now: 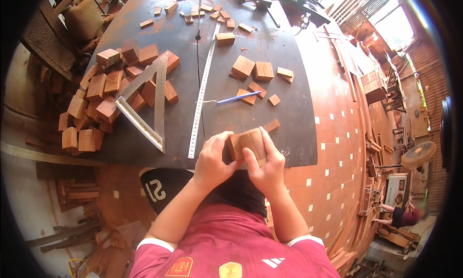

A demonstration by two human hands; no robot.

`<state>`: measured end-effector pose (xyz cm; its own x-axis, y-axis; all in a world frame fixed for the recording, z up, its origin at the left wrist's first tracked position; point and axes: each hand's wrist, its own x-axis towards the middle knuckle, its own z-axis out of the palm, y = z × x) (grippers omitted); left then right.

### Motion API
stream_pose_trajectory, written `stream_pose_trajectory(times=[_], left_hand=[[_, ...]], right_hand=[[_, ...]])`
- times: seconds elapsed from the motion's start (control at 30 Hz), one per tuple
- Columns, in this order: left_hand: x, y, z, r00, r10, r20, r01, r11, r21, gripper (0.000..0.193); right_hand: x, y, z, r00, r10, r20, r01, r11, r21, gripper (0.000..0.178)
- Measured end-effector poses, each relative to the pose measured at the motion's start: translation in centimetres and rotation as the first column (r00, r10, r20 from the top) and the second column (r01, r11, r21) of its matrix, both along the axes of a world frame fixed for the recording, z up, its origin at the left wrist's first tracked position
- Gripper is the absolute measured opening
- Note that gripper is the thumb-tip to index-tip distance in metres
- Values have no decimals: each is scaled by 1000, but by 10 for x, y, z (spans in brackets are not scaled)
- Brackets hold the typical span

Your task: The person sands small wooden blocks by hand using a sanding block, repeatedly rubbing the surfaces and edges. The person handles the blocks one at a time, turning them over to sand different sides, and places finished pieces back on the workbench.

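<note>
Near the front edge of the dark table, my left hand (215,156) grips a reddish wooden block (235,146) from its left side. Against it sits a lighter brown wooden block (255,142), held in my right hand (266,163) with the thumb on its near face and fingers behind. The blocks touch each other; whether they are joined, I cannot tell. Just beyond them lies a thin wooden piece (272,125). Farther off, a blue pen (238,97) rests across a small wooden piece (246,98).
A large heap of wooden blocks (96,86) covers the table's left side, with a metal set square (161,99) leaning on it. A long white ruler (201,95) runs away from me. Several small offcuts (222,15) lie at the far end. Another person (402,216) is far right.
</note>
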<state>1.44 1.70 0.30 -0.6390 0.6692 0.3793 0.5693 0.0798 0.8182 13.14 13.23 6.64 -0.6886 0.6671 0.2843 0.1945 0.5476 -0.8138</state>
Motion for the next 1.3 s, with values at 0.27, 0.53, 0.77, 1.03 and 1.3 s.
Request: stream_pose_trajectory(times=[0.27,0.53,0.77,1.03,1.3], left_hand=[[0,0,2,1000,3,-5,-3,1000,11,74],[0,0,2,1000,3,-1,-3,1000,0,74],[-2,0,1,997,-2,-73,3,1000,9,74],[-5,1,14,978,-117,-176,110,993,-48,84],[3,53,49,949,-87,-303,56,992,-110,82]], right_hand=[[9,1,6,999,18,40,-18,1000,-20,63],[24,-7,5,999,24,34,-25,1000,9,67],[10,-6,3,999,-11,43,7,996,92,69],[53,15,1,987,-161,21,162,983,-85,66],[167,22,-19,883,-468,40,469,874,-130,64]])
